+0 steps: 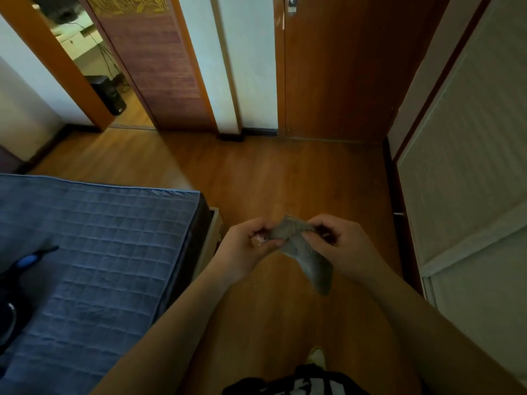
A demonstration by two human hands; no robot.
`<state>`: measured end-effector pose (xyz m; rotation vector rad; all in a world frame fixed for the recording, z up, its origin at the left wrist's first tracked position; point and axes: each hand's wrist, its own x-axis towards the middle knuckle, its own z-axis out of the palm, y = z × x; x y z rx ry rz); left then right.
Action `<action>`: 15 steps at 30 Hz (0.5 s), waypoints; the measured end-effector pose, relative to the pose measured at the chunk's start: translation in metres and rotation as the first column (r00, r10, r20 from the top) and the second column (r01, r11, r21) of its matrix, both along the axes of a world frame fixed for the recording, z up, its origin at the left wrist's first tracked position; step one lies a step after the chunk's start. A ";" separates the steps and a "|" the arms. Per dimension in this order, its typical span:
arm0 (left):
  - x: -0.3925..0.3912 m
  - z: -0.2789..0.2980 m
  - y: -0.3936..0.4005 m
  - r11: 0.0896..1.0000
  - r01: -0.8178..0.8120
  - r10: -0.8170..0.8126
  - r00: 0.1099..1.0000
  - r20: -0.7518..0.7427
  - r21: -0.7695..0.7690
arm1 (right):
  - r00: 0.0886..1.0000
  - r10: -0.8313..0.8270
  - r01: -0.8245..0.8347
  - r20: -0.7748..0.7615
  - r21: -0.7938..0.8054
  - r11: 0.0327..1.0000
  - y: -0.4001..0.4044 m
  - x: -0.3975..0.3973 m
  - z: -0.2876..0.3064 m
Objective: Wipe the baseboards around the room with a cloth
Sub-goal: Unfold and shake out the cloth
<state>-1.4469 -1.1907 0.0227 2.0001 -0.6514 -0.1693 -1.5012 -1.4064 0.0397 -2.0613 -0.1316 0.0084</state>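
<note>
A small grey cloth (308, 252) hangs in front of me above the wooden floor. My left hand (245, 246) pinches its left end and my right hand (342, 246) pinches its upper right part, with the loose end drooping down between my forearms. Dark baseboards run along the foot of the far wall (258, 132), along the left wall (48, 149) and along the right side under the wardrobe (390, 178).
A bed with a blue quilted cover (94, 252) fills the left, with a dark object with a blue part (28, 260) lying on it. A closed wooden door (342, 69) stands ahead, an open doorway (97, 67) at far left, white sliding wardrobe doors (467, 166) on the right.
</note>
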 end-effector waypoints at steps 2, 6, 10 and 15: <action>0.014 -0.002 -0.013 1.000 -0.003 0.003 1.000 0.022 -0.015 | 0.998 0.055 -0.054 -0.032 0.033 0.998 -0.016 0.018 0.000; 0.040 -0.003 -0.031 0.995 0.018 -0.033 0.988 0.153 0.100 | 0.993 0.118 -0.119 0.018 0.087 0.989 -0.026 0.053 0.004; 0.074 -0.007 -0.035 0.993 -0.021 0.003 0.988 0.153 0.117 | 0.981 0.031 -0.027 0.190 -0.027 0.999 -0.022 0.094 0.003; 0.130 -0.028 -0.023 0.989 -0.019 0.009 0.998 0.069 0.146 | 0.971 -0.045 0.051 0.234 -0.017 0.999 -0.013 0.162 0.000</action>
